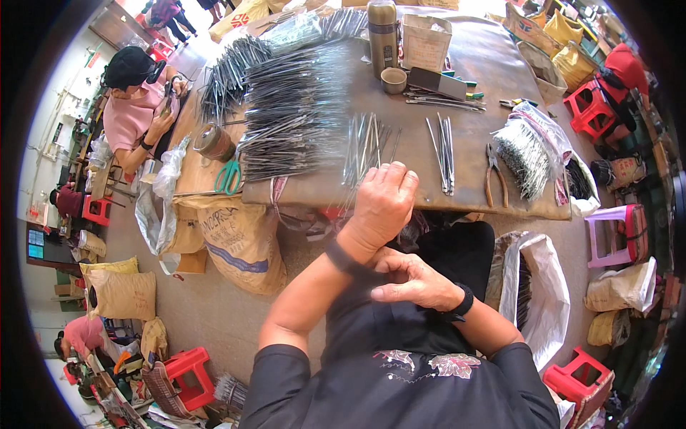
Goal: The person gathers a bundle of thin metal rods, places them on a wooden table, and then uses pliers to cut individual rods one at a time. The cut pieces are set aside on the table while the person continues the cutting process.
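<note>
My left hand [388, 191] is curled into a fist above the table's near edge, its palm hidden and nothing seen sticking out of it. A dark wristband [348, 263], blurred, stands away from the left wrist. My right hand [412, 277] grips the band's lower end beside that wrist, thumb downward. Just beyond the fist lies a loose bunch of thin metal rods [366, 146]. To its right is a small row of similar rods [445, 155], then pliers [496, 175] with orange-brown handles. A broad layer of dark rods [293, 114] covers the table's left part.
On the brown tabletop [414, 193] are green scissors [228, 177], a jar [214, 143], a flask [382, 43], a cup [393, 80] and a bundle of white-tipped rods [527, 154]. Sacks [243, 243] stand below. A person in pink [136, 114] works at the left; red stools [191, 379] stand around.
</note>
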`<state>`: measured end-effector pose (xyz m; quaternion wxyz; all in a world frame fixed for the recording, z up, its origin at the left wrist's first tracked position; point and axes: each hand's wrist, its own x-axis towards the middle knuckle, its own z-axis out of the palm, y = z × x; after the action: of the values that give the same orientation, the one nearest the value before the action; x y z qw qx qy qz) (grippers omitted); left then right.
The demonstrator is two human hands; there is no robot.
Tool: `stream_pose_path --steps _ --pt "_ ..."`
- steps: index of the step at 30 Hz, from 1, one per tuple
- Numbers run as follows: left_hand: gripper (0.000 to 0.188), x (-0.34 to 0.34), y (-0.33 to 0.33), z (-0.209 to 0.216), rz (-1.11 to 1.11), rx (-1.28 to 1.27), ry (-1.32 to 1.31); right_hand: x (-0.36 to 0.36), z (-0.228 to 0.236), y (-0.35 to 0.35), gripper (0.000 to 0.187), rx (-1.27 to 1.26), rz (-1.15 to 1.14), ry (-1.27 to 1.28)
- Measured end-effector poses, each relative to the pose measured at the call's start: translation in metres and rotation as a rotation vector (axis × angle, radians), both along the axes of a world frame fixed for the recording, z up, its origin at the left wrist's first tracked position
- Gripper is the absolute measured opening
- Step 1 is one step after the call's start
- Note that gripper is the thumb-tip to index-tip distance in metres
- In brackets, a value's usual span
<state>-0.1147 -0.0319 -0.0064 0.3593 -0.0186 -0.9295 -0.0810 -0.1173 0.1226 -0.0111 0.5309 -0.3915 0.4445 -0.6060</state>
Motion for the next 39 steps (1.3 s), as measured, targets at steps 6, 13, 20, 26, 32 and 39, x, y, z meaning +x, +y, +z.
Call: stream_pose_path --steps 6,13,20,26,32,39 --pt "0.012 0.000 0.012 0.018 -0.019 0.346 0.221 -0.006 -0.004 0.003 0.023 0.154 -0.011 0.069" --pt "0.003 0.009 0.038 0.038 -0.286 1.821 0.057 -0.015 -0.005 0.011 0.021 -0.093 -0.070 0.354" --pt "0.010 -0.002 0.022 0.010 -0.800 2.845 0.002 -0.019 -0.007 0.015 0.017 -0.064 -0.136 0.254" --pt "0.009 -0.005 0.021 0.013 -0.362 2.606 0.190 -0.017 -0.011 0.016 0.014 -0.079 -0.151 0.160" --pt "0.008 -0.018 0.022 0.003 0.147 1.121 -0.017 -0.009 -0.009 0.011 0.030 0.043 -0.127 -0.385" --pt "0.008 -0.015 0.018 -0.019 0.261 0.687 -0.172 -0.004 0.002 0.012 0.029 0.073 -0.138 -0.355"
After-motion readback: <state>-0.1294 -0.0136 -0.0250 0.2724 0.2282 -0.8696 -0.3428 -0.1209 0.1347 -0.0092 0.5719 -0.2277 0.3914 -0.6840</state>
